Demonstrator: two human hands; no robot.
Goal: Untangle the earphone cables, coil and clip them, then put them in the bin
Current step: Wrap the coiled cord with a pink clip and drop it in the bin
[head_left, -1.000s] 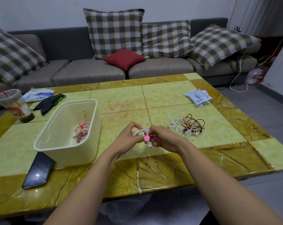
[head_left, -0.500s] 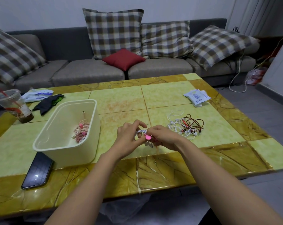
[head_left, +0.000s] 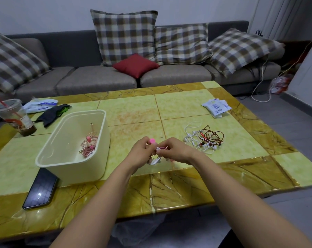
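Observation:
Both hands meet above the table's front middle. My left hand (head_left: 141, 153) grips a coiled white earphone cable (head_left: 153, 161), whose loops hang out below the fingers. A round pink clip (head_left: 152, 140) sticks up by my left thumb. My right hand (head_left: 176, 150) pinches the pink strap and the cable between the two hands. A tangle of white and red-brown earphone cables (head_left: 205, 137) lies on the table to the right. The cream bin (head_left: 53, 154) stands to the left and holds clipped pink coils (head_left: 88, 144).
A dark phone (head_left: 40, 189) lies in front of the bin. A plastic cup with a straw (head_left: 13, 116) stands at the far left, beside a dark cloth (head_left: 52, 112) and a packet. A white packet (head_left: 216, 106) lies far right. A sofa runs behind the table.
The pink clip moved from between my hands up to my left thumb. The cable coil dropped lower in my left hand, and my right fingers shifted onto the strap.

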